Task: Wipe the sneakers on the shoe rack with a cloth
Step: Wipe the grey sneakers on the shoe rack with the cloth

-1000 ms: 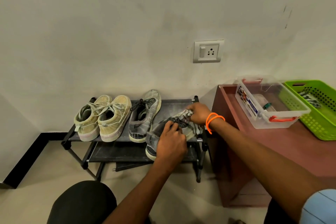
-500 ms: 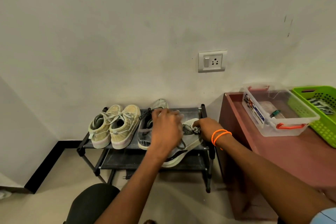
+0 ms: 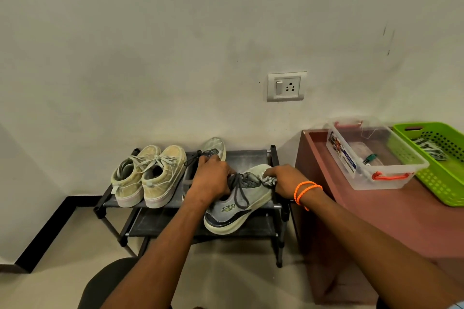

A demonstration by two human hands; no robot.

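On the top shelf of the shoe rack, at its right end, the grey sneaker lay on its side with its heel hanging past the front edge. A second earlier I had it lifted off the shelf; now it was lowered and turned, its side panel and pale sole facing me. My left hand gripped it at the collar, fingers curled into the lace area. My right hand sat at the toe end, fingers pinching the patterned cloth against the shoe. I judged that a fresh face had been presented for wiping, so this shoe was mid-clean.

Its partner stood behind my left hand, mostly covered. The tan pair waited at the left end; I could not tell whether it had been wiped. Most of the cloth was hidden under my right hand, and my left fingertips were out of sight.
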